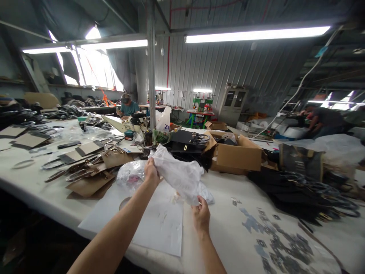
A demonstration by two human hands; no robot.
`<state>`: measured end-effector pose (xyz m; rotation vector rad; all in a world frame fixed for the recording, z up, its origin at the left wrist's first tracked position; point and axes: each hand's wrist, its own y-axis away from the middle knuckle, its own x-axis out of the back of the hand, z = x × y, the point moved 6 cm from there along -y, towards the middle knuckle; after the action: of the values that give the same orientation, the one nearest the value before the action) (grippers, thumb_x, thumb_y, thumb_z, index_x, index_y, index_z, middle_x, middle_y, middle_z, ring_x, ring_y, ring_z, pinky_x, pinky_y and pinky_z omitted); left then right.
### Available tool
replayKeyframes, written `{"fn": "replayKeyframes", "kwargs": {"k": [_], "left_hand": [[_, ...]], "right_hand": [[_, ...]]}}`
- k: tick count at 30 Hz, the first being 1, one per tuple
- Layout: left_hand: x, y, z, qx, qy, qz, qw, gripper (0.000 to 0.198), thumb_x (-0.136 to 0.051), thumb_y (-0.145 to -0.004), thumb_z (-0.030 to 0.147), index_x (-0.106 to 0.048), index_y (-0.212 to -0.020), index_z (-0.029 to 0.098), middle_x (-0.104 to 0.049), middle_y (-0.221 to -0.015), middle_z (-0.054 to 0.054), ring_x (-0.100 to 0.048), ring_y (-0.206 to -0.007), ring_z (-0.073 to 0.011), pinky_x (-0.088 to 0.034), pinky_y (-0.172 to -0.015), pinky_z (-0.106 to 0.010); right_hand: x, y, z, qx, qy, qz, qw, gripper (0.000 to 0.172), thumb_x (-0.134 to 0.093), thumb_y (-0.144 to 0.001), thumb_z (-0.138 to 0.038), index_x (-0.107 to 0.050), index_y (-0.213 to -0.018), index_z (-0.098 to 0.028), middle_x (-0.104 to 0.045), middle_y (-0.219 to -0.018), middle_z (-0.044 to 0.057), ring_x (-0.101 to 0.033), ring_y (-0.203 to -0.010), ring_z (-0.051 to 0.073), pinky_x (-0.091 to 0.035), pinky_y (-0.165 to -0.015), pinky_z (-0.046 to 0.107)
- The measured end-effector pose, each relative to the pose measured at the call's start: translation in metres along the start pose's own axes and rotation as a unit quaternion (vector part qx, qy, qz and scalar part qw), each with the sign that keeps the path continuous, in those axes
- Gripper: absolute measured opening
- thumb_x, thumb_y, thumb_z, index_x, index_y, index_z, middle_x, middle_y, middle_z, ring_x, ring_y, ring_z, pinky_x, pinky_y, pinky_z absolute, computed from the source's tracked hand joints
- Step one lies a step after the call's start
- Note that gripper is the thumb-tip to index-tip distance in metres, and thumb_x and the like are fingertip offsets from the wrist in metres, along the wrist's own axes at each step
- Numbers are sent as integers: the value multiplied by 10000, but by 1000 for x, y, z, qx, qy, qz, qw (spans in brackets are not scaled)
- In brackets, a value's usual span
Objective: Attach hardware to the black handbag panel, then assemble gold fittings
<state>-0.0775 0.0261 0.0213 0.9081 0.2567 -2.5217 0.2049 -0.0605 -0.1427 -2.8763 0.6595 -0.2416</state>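
Observation:
Both my hands hold a crumpled white plastic bag (178,173) above the white table (225,188). My left hand (151,171) grips its upper left end with closed fingers. Lower and to the right, my right hand (201,215) pinches the bag's lower edge. A clear plastic bag (131,174) lies on the table just left of my left hand. Under my hands lies a white sheet (159,224) of paper.
Brown card pieces (91,182) and straps lie at the left. An open cardboard box (236,154) and black bags (186,140) stand behind. Black straps (308,190) pile up at the right, small dark pieces (282,247) scatter at the front right. Two other people work at far tables.

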Motion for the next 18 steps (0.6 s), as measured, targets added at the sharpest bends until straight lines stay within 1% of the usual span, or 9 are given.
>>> {"fn": "replayKeyframes", "kwargs": {"k": [2, 5, 6, 8, 9, 11, 14, 16, 18], "left_hand": [[41, 20, -13, 22, -14, 46, 999, 168, -625, -949, 397, -643, -948, 230, -682, -813, 2, -629, -729, -144, -506, -724, -242], [96, 55, -36, 49, -42, 74, 995, 190, -689, -891, 376, -655, -853, 193, -676, -770, -20, -621, -718, -175, -491, -718, -269], [111, 66, -42, 47, -71, 70, 994, 214, -715, -868, 380, -650, -804, 186, -663, -747, -19, -608, -718, -181, -475, -712, -267], [130, 83, -50, 4, -191, 27, 981, 294, -750, -833, 414, -611, -695, 195, -597, -673, 4, -546, -680, -175, -423, -666, -253], [135, 90, -54, -15, -237, 3, 971, 325, -760, -822, 429, -592, -659, 203, -561, -642, 15, -510, -656, -169, -394, -642, -249], [137, 100, -61, -38, -302, -52, 951, 349, -751, -827, 444, -572, -631, 217, -525, -615, 25, -465, -631, -164, -351, -619, -252], [128, 108, -68, -51, -354, -124, 926, 311, -695, -880, 421, -584, -658, 234, -558, -631, 21, -473, -641, -173, -337, -648, -260], [123, 110, -68, -69, -381, -144, 910, 293, -654, -914, 393, -588, -672, 241, -571, -641, 19, -483, -643, -177, -330, -669, -265], [122, 109, -66, -83, -396, -145, 903, 286, -627, -936, 369, -592, -681, 245, -574, -646, 17, -489, -639, -178, -319, -675, -270]], "right_hand": [[0, 0, -1, 14, 12, 5, 1000, 521, -646, -773, -498, -655, -1173, -165, -730, -1161, 157, -742, -866, 262, -602, -763, 344], [-2, -1, 1, 20, 33, 5, 999, 559, -626, -801, -506, -639, -1238, -158, -713, -1233, 163, -741, -853, 254, -598, -749, 342], [-3, -2, 2, 22, 44, 8, 999, 564, -619, -808, -508, -638, -1251, -160, -713, -1239, 160, -740, -831, 252, -597, -736, 344], [-5, -7, 3, 32, 68, 17, 997, 554, -616, -806, -491, -654, -1254, -167, -724, -1226, 154, -736, -794, 254, -593, -721, 353], [-7, -10, 2, 40, 82, 21, 996, 544, -620, -799, -474, -667, -1248, -171, -731, -1211, 150, -736, -790, 257, -591, -719, 356], [-11, -18, 2, 47, 107, 17, 993, 517, -628, -782, -446, -694, -1225, -186, -752, -1154, 133, -737, -798, 263, -584, -714, 353], [-19, -32, 3, 34, 129, -15, 991, 464, -650, -755, -451, -743, -1140, -208, -782, -957, 92, -730, -764, 264, -573, -676, 345], [-22, -40, 3, 30, 134, -36, 990, 437, -681, -730, -475, -773, -1051, -193, -772, -833, 83, -714, -716, 264, -564, -644, 346], [-22, -48, -1, 39, 135, -46, 989, 446, -713, -704, -509, -789, -975, -163, -763, -779, 93, -697, -684, 262, -554, -625, 347]]}}
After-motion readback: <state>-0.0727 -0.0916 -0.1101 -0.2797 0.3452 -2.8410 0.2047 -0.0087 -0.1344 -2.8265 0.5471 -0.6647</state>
